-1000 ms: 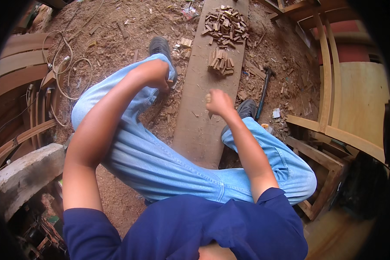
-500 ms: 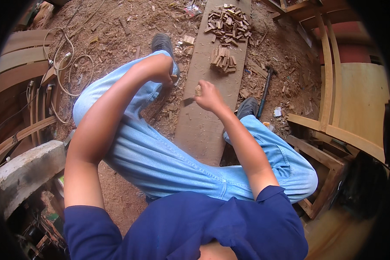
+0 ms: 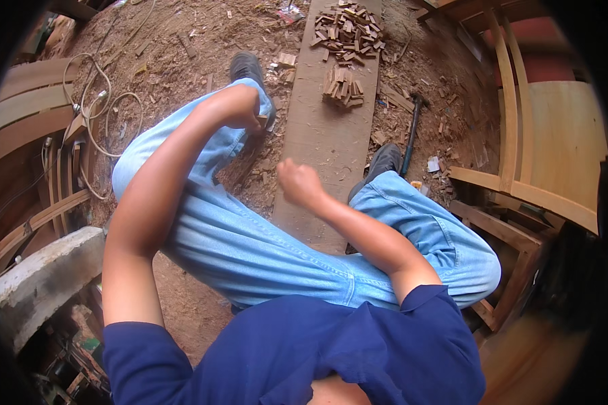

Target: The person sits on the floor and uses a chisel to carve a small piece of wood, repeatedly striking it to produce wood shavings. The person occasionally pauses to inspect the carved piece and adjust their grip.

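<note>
My left hand (image 3: 240, 106) is closed beside my left knee, and a small piece of wood (image 3: 262, 121) shows at its fingertips. Over the left edge of the wooden plank (image 3: 317, 202), my right hand (image 3: 300, 183) is curled into a fist and slightly blurred. The flat-bladed tool with a pale handle, seen in that hand a moment earlier, is now hidden by the hand. Farther up the plank lies a small cluster of wood pieces (image 3: 342, 89), and beyond it a larger pile of wood pieces (image 3: 348, 30).
A hammer (image 3: 413, 131) lies right of the plank, by my right shoe (image 3: 385, 162). Wood shavings and scraps cover the ground. A pale cable (image 3: 125, 94) loops at the left near stacked boards (image 3: 34, 94). Wooden frames (image 3: 513, 121) stand at the right.
My right hand has moved down and left toward my body, turning so that the tool's blade and handle no longer show. My left hand stays nearly in place.
</note>
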Demonstrator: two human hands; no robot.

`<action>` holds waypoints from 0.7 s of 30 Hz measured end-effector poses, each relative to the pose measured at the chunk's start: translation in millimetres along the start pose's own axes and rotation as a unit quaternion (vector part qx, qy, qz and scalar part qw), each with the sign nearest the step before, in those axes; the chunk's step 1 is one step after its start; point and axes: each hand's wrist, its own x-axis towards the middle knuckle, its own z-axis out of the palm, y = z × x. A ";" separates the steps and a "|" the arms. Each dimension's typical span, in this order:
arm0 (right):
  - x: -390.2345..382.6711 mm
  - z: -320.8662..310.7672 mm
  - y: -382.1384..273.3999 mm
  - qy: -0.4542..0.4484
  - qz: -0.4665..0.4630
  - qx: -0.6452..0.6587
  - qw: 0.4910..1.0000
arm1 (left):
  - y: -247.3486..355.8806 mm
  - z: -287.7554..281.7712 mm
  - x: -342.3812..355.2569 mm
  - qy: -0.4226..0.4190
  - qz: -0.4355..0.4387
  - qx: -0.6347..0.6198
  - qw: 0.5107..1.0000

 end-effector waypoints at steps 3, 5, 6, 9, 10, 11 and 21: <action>-11.9 10.1 -20.5 0.023 -0.044 0.128 0.991 | -1.1 2.0 -0.2 0.012 -0.022 -0.018 1.000; -10.8 8.6 -21.1 0.021 -0.004 0.249 0.968 | -2.6 2.4 0.0 0.010 -0.007 -0.021 1.000; -7.4 4.9 -17.4 0.029 0.015 0.306 0.951 | -3.1 2.3 0.6 0.010 -0.006 -0.021 1.000; 6.9 -12.7 -5.0 0.022 0.028 0.312 0.949 | -3.5 1.8 1.2 0.020 0.003 -0.010 1.000; 11.2 -20.1 0.9 0.035 0.023 0.266 0.963 | -3.2 1.7 0.8 0.018 -0.001 -0.019 1.000; 14.8 -28.4 10.4 0.032 0.021 0.215 0.976 | -2.6 1.5 0.9 0.014 -0.009 -0.026 1.000; 8.9 -41.3 53.3 0.102 0.050 0.062 0.992 | 1.1 -0.1 -1.1 0.012 0.007 -0.003 1.000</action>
